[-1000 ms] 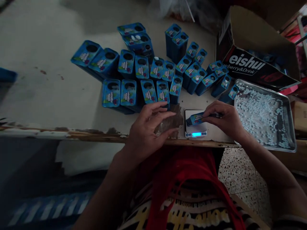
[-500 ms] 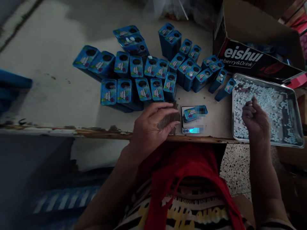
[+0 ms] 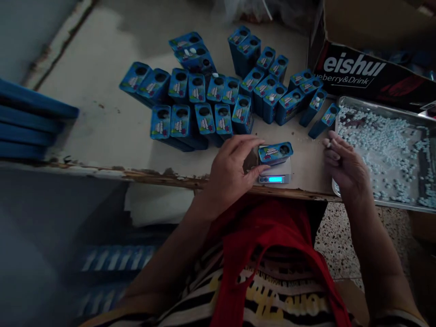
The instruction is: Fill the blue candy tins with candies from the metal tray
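A blue candy tin [image 3: 275, 153] with a round dark opening in its top rests on a small digital scale [image 3: 282, 170] with a lit blue display. My left hand [image 3: 235, 165] is around the tin's left end, fingers and thumb spread apart; whether it touches the tin I cannot tell. Between the table's open strip and the metal tray [image 3: 335, 181], my right hand [image 3: 349, 168] is closed, pinching a small pale candy [image 3: 329, 144] at its fingertips. Many small pale-blue candies [image 3: 388, 150] lie scattered in the tray.
Several upright blue tins [image 3: 179, 120] stand in uneven rows behind the scale, a few with white candies on top. A black printed cardboard box [image 3: 354, 68] stands behind the tray. More blue packs [image 3: 27, 122] lie at the left. The table's front edge [image 3: 163, 176] is worn.
My right hand has moved left from over the tray toward the scale, with a candy at its fingertips. My left hand has come closer around the tin on the scale.
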A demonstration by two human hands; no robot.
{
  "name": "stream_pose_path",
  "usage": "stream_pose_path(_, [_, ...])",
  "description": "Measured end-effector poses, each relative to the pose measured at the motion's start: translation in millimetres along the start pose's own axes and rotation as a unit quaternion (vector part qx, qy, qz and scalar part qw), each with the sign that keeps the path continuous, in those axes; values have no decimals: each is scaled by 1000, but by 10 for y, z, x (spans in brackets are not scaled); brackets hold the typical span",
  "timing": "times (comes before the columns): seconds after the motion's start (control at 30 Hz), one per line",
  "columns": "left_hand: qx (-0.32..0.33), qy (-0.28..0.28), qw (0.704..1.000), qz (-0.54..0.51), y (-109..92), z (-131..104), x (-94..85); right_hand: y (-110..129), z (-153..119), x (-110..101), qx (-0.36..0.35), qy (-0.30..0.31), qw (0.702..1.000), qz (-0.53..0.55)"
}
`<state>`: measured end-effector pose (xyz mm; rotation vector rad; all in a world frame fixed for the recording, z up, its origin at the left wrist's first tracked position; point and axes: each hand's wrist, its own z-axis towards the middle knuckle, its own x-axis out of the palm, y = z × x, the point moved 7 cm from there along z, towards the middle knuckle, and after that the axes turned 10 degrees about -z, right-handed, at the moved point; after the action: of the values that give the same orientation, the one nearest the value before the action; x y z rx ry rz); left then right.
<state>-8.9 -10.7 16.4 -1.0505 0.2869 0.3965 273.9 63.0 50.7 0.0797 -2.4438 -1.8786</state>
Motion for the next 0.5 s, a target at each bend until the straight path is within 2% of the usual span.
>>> stream_pose_path(0.13, [-22,2,1000,-4,53,-20,26,153,25,614,-50,48,994,-80])
stream_pose_path(0.23, [-38,-2,999,-18,117,-24,20,168,32,853,-63,61,988,-125])
stream_pose_path(0.37, [-46,-2,998,-40,164,40,193,160,92,900,-43,60,990,-117])
stream_pose_path(0.5, [-9,46,998,-49,18,177,437,191,163,733,14,51,998,-24])
